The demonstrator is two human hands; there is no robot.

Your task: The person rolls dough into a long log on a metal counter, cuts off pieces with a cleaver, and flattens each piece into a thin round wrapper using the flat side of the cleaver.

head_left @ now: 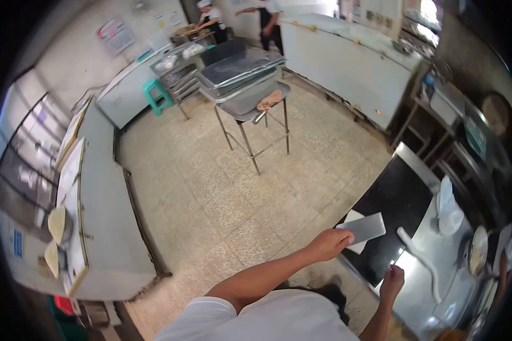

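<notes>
My left hand is closed around one end of a flat, rectangular metal dough scraper. Its blade is over the black worktop. A pale, flat piece shows partly from behind the blade; I cannot tell what it is. My right hand is curled closed near the worktop's front edge, and whatever its fingers may hold is hidden. Just beyond it, a long white rope of dough lies bent across the black worktop and the shiny metal surface.
A knotted plastic bag and a round bowl sit to the right. Ahead stands a metal stand with a covered tub and a cloth. White counters run along the walls. Two people are at the back.
</notes>
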